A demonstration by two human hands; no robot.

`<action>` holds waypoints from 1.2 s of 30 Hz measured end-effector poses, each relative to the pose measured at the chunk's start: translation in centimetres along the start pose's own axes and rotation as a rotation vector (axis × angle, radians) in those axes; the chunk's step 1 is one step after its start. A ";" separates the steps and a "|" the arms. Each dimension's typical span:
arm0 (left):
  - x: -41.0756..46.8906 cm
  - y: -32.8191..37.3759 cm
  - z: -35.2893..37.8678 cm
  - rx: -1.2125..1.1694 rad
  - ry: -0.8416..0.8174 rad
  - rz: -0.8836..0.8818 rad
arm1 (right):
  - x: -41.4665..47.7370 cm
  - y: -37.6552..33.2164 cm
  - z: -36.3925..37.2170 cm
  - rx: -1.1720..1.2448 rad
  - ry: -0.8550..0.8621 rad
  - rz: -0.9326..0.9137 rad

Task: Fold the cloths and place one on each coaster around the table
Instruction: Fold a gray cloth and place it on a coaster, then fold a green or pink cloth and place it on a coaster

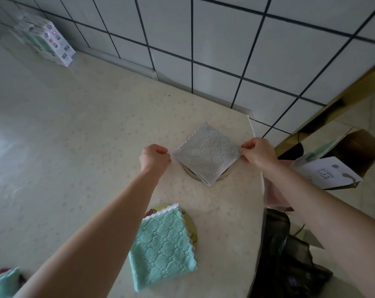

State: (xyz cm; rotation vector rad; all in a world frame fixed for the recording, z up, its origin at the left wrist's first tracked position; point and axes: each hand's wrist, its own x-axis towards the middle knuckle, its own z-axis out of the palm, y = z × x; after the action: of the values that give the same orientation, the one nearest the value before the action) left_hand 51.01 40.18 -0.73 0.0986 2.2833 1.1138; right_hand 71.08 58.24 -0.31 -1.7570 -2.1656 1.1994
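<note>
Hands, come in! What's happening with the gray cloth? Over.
Right hand pinches gray cloth corner; left hand curled at other corner, grip unclear. Cloth folded, over coaster. Nothing in the way.

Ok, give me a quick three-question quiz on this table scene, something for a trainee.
1. True or false: the grey cloth lies folded over a coaster.
2. The right hand pinches the grey cloth's: A far corner; B right corner; C near corner.
3. Fill in: the nearer cloth, on the nearer coaster, is ___ in colour.
Key: 1 true; 2 B; 3 green.
</note>
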 end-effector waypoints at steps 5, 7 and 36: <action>-2.5 -2.0 -3.9 0.124 0.029 0.083 | -3.3 0.3 0.2 0.005 0.015 0.013; -4.4 -3.3 -5.8 0.174 0.037 0.107 | -5.8 0.4 0.9 0.036 -0.036 0.002; -13.9 -13.1 -10.6 -0.121 0.011 -0.224 | -24.3 3.2 9.7 0.147 -0.340 0.167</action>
State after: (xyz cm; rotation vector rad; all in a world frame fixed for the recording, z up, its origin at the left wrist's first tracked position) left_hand 59.16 19.97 1.20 -0.2065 2.1672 1.1319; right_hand 76.34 32.41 0.29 -1.8108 -2.0565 1.7645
